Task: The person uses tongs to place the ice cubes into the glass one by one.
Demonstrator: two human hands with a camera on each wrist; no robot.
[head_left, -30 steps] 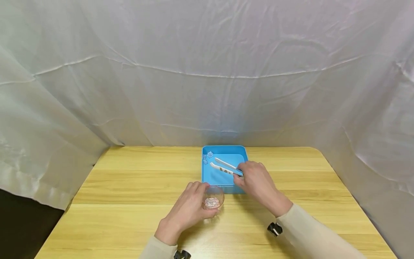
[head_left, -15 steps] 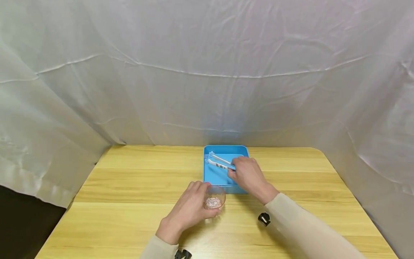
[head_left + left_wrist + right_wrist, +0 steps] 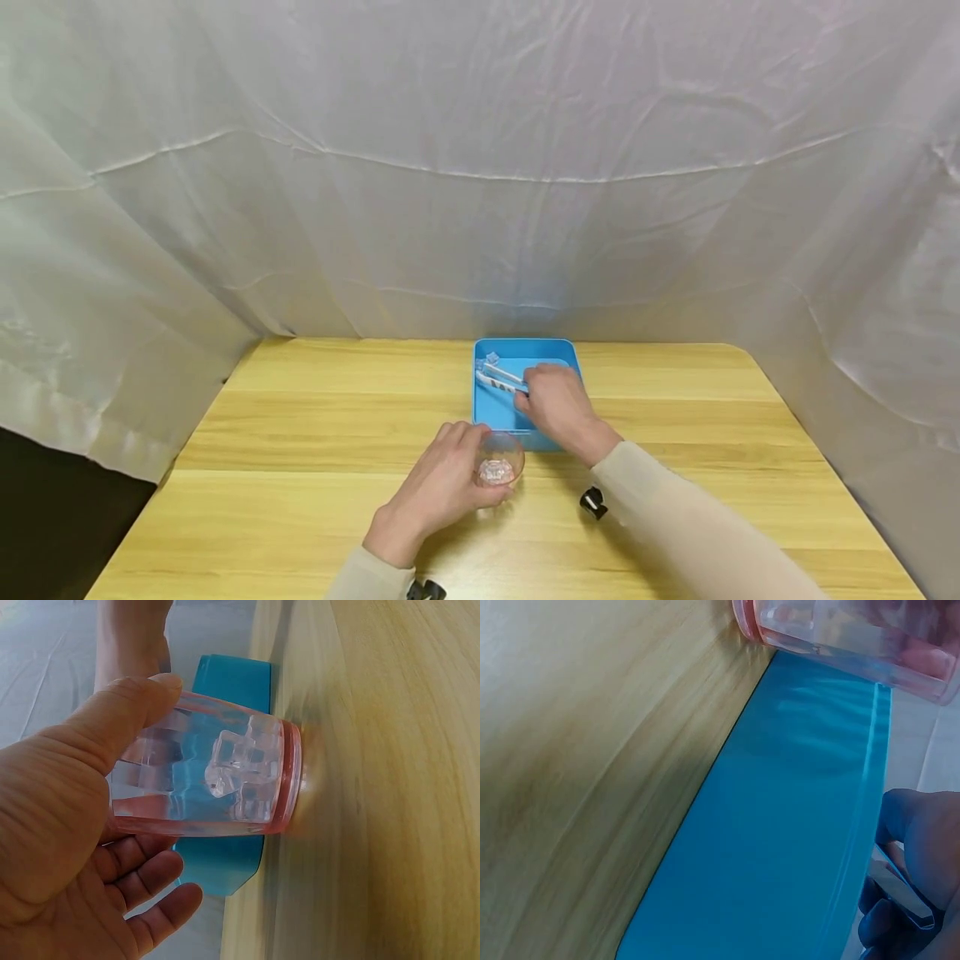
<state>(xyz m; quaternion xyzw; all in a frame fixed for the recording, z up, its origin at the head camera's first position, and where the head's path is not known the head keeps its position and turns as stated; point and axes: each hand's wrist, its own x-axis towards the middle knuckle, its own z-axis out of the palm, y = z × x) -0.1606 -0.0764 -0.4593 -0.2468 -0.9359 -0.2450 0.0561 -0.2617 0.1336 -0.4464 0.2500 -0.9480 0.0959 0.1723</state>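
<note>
From the head, the left hand (image 3: pixel 442 475) grips a clear cup (image 3: pixel 513 454) in front of a blue tray (image 3: pixel 501 412); the right hand (image 3: pixel 558 407) holds tongs (image 3: pixel 501 385) at clear pieces (image 3: pixel 492 358) in the tray's far left corner. From the left wrist, cubes (image 3: pixel 247 761) lie in the cup's bottom; from the right, fingers (image 3: pixel 930 840) curl round the tongs.

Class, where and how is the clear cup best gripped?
Probably around its upper wall, from the left, as the left hand does: the cup stands upright, narrows toward its base, and has the blue tray just beyond it.
</note>
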